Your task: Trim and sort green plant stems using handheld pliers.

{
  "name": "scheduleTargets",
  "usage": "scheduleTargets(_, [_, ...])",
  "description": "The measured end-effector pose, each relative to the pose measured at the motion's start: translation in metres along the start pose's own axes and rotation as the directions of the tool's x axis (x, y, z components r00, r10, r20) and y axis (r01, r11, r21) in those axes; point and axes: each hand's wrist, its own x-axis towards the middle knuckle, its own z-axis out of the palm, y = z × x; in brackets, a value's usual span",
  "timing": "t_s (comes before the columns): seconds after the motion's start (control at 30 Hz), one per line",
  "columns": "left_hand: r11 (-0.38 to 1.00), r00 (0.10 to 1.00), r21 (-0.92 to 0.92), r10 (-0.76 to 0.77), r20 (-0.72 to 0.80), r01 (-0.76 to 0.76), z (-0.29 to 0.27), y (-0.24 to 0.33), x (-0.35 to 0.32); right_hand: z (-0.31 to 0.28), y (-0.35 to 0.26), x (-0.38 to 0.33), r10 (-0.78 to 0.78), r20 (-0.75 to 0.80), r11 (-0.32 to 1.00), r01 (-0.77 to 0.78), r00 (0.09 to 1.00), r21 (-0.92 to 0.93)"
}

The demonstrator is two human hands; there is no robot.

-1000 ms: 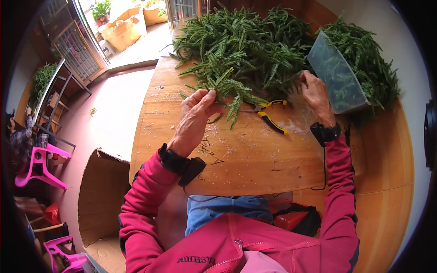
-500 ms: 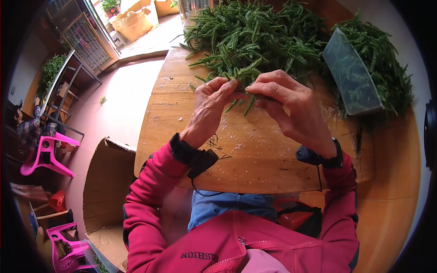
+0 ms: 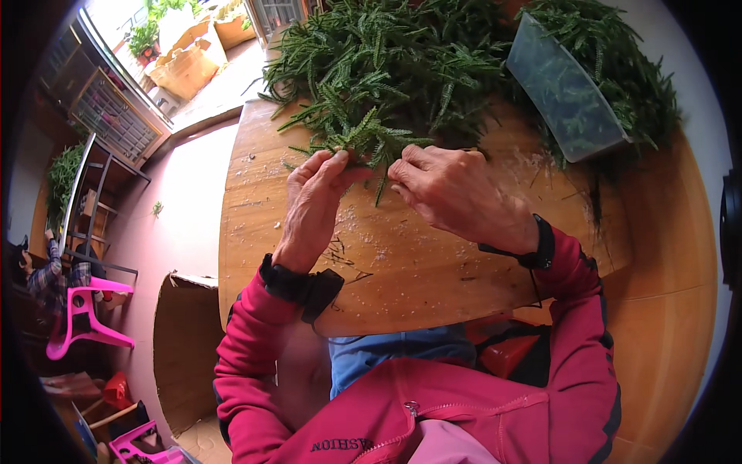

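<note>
My left hand [image 3: 315, 203] is closed in a pinch on the stem end of a green needle-leaved sprig [image 3: 363, 135]. The sprig's leafy tips fan out beyond my fingers, and one tip hangs between my hands. Just to its right, my right hand [image 3: 456, 189] is also pinched, back upward. What its fingertips hold is hidden. Behind both hands a large pile of similar green sprigs [image 3: 394, 62] covers the far part of the wooden table [image 3: 417, 271].
A translucent plastic bin [image 3: 568, 93] lies tilted among more greenery at the far right. Pale crumbs and dark wire-like scraps [image 3: 344, 255] are scattered on the table. At the left are an open cardboard box [image 3: 185, 348], a pink stool [image 3: 85, 317] and a seated person [image 3: 50, 271].
The whole view has shifted a little. My right hand has turned so its back faces up, with its fingers lower beside the sprig. My left hand keeps its pinch.
</note>
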Motion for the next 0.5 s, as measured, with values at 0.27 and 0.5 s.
scheduleTargets(0.27, [0.998,0.996,0.008,0.069,-0.056,-0.068,-0.018,0.003,-0.009,-0.028,-0.034,0.016,0.036,-0.054,0.867,-0.005,0.998,0.499])
scheduleTargets(0.5, [0.997,1.000,0.067,-0.023,-0.001,0.023,-0.027,-0.015,0.006,-0.043,-0.177,0.013,-0.222,-0.104,0.527,0.210,0.969,0.824])
